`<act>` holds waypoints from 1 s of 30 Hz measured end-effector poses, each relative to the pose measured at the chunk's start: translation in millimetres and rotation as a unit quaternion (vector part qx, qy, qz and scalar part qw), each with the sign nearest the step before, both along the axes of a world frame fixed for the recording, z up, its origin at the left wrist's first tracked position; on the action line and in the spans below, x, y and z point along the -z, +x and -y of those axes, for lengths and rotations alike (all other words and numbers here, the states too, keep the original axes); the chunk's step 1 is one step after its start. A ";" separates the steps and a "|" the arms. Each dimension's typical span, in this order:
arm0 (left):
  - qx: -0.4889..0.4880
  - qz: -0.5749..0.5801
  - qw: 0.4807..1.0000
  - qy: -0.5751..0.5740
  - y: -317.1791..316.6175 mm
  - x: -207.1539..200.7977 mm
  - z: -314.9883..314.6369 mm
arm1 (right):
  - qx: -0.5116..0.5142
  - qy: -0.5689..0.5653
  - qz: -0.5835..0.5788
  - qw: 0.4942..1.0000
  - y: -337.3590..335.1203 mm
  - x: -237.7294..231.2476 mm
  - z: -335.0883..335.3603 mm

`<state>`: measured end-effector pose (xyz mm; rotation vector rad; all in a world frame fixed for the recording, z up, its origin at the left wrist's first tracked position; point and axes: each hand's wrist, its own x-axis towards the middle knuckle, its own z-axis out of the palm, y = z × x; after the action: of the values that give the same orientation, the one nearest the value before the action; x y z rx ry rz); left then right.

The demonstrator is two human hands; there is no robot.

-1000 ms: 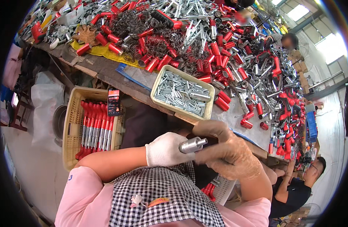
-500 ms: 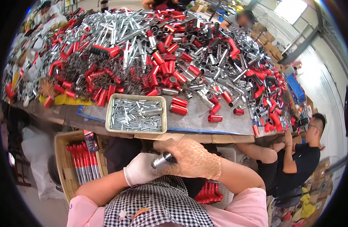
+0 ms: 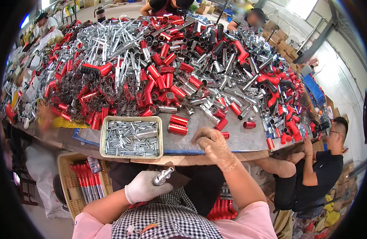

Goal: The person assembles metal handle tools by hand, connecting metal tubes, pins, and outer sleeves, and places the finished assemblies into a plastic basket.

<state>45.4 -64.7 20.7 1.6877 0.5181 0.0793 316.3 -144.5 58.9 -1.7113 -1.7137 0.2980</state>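
In my white-gloved left hand (image 3: 145, 187) is a silver metal tube (image 3: 163, 176), gripped low over my lap with its stepped, narrower end pointing up and right. A bit of red shows under that glove; whether it joins the tube I cannot tell. My right hand (image 3: 213, 144), in a tan patterned glove, is at the table's near edge with its fingers curled down. What they hold, if anything, is hidden. Just behind the hand a red sleeve (image 3: 224, 135) is partly covered. Two red sleeves (image 3: 178, 124) lie left of it.
A cream tray (image 3: 161, 137) of small metal pins sits at the table edge. Behind it rises a heap of silver tubes, springs and red handles (image 3: 96, 69). A yellow crate (image 3: 66, 175) with red-handled tools stands lower left. A person in black (image 3: 321, 169) sits at right.
My right hand has left the tube and moved forward to the table. The tube in my left hand now shows its narrow end. My view has shifted, so the table sits lower.
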 end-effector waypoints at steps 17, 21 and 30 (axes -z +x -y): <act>0.036 -0.054 0.998 0.012 39.9 -20.9 -7.3 | 0.085 -0.211 0.029 0.973 41.1 15.7 -48.6; 0.012 -0.055 0.998 -0.003 36.7 -16.6 -9.6 | 0.112 -0.305 0.080 0.942 36.7 0.5 -60.7; 0.018 -0.093 0.995 -0.023 39.4 -20.8 -14.2 | 0.321 -0.273 0.279 0.863 207.4 18.1 -65.7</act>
<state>84.8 -50.6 41.5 1.6668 0.6251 -0.1165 523.8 -78.8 40.9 -2.9037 -1.3526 -0.0490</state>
